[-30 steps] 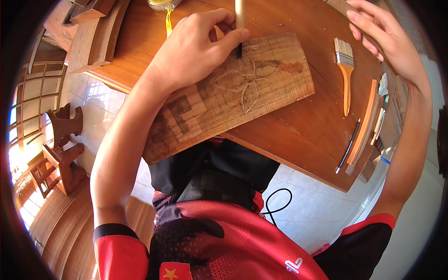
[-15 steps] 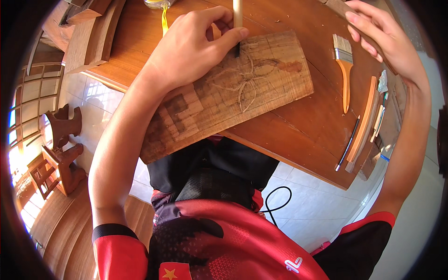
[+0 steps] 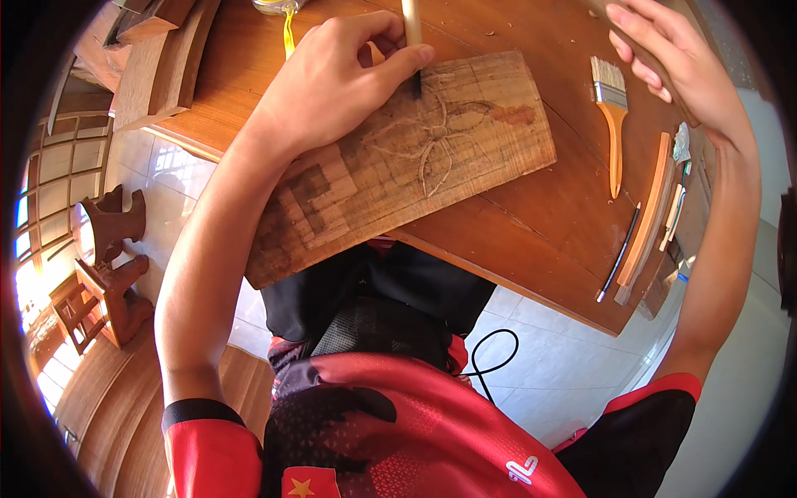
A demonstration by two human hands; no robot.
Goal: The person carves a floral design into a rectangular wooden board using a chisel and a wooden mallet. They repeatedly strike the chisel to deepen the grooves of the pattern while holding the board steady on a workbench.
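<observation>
A carved wooden board (image 3: 490,124) lies slanted on the table, its near left corner overhanging the front edge. Line carving like a flower shows at its middle, with a squared, stepped pattern at its left end. My left hand (image 3: 332,83) rests over the board's far edge, fingers closed round a chisel (image 3: 413,29) with a pale wooden handle; the dark blade stands nearly upright on the carving. At the far right, raised apart from the board, my right hand (image 3: 685,70) grips a brown wooden stick (image 3: 682,106), mostly hidden by the fingers and palm.
Right of the board lie a flat paintbrush (image 3: 613,124), a dark pencil (image 3: 618,253), a curved wooden strip (image 3: 646,220) and several thin tools. At the far left, wooden blocks (image 3: 170,79) stand on the table (image 3: 531,224), near a tape measure (image 3: 278,7) with a yellow strap.
My right hand has shifted slightly up and left, and less of the stick's far end shows. The board, chisel and left hand appear slightly further left.
</observation>
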